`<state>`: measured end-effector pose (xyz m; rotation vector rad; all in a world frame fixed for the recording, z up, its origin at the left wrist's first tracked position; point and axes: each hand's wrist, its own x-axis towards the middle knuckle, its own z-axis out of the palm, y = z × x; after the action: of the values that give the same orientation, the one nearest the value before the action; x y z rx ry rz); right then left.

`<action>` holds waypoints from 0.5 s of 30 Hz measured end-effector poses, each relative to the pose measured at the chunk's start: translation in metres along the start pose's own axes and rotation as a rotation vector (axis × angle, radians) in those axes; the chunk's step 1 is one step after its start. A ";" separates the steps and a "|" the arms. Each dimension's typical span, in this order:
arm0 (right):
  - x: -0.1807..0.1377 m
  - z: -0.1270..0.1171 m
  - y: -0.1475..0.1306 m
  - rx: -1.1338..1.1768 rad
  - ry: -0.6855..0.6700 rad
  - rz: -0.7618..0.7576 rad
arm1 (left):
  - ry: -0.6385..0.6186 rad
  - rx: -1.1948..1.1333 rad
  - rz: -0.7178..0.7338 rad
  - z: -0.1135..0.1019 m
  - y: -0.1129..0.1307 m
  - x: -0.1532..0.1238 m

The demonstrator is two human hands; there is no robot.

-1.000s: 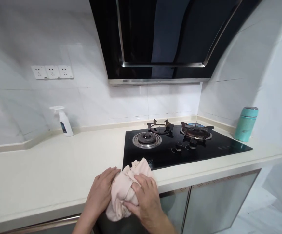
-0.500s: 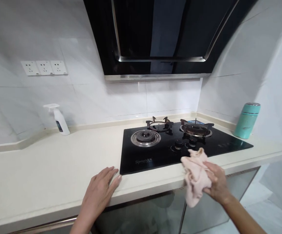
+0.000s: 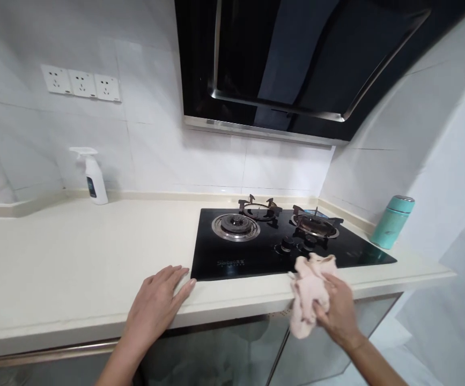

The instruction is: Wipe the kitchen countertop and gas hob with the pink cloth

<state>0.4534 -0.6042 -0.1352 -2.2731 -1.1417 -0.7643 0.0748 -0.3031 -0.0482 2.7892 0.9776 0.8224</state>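
Note:
My right hand [image 3: 339, 313] is closed around a bunched pale pink cloth [image 3: 308, 292]. It holds the cloth at the front edge of the counter, just in front of the black glass gas hob [image 3: 232, 260]. The cloth's upper end reaches the hob's front right part, below the two knobs [image 3: 296, 244]; its lower end hangs over the counter edge. My left hand [image 3: 155, 305] lies flat on the cream counter [image 3: 75, 268], fingers stretched out, fingertips close to the hob's front left corner.
A white spray bottle [image 3: 91, 177] stands at the back wall on the left. A teal flask [image 3: 393, 221] stands right of the hob by the side wall. A black range hood [image 3: 296, 59] hangs above the two burners. Sockets [image 3: 81, 83] sit on the tiled wall.
A second ago both hands held the cloth at the hob's front left corner. My right hand carried it to the right front of the hob, and my left hand let go and lay flat.

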 end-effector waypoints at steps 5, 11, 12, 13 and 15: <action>-0.013 0.032 -0.168 0.226 0.195 -0.288 | 0.056 -0.044 0.036 0.004 -0.003 0.000; -0.011 0.026 -0.295 0.379 0.242 -0.423 | 0.196 -0.417 0.016 -0.004 -0.011 -0.006; -0.010 0.023 -0.299 0.383 0.211 -0.427 | 0.213 -0.453 0.029 -0.011 -0.007 -0.010; -0.009 0.022 -0.300 0.382 0.174 -0.435 | 0.224 -0.464 0.064 -0.017 -0.002 -0.015; -0.005 0.020 -0.297 0.377 0.072 -0.442 | 0.212 -0.428 0.202 -0.026 0.014 -0.025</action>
<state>0.2102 -0.4349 -0.1043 -1.6924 -1.6253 -0.7074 0.0532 -0.3317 -0.0342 2.4869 0.4674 1.2101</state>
